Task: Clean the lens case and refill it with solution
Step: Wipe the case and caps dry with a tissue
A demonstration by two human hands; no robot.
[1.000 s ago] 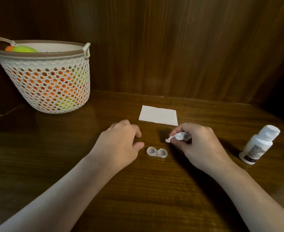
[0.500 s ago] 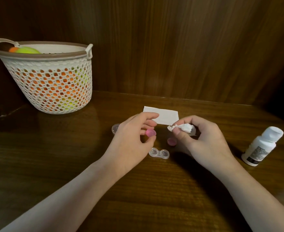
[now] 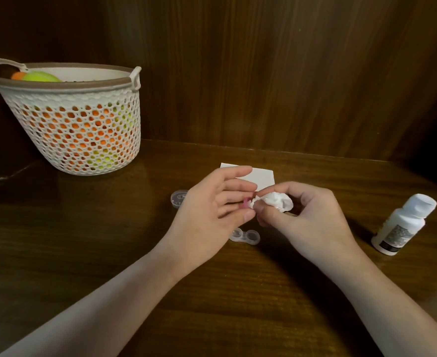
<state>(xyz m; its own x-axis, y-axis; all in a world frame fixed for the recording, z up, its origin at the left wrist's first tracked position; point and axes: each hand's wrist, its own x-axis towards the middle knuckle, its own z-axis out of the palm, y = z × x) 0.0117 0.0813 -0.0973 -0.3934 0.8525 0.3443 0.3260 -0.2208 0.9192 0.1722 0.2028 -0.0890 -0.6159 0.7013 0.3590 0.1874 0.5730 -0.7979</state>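
A clear, two-well lens case (image 3: 245, 236) lay open on the dark wooden desk (image 3: 83, 253), just below both hands. The left hand (image 3: 212, 210) pinched a small pink cap (image 3: 245, 203); the right hand (image 3: 307, 217) gripped a crumpled white tissue (image 3: 274, 200) touching it. A white solution bottle (image 3: 402, 225) stood at three o'clock, a clear cap (image 3: 178, 198) at ten o'clock.

It looks like a home: a dark wooden surface (image 3: 83, 253), wood-panelled wall (image 3: 289, 73), and a plastic basket (image 3: 78, 140) of coloured balls.
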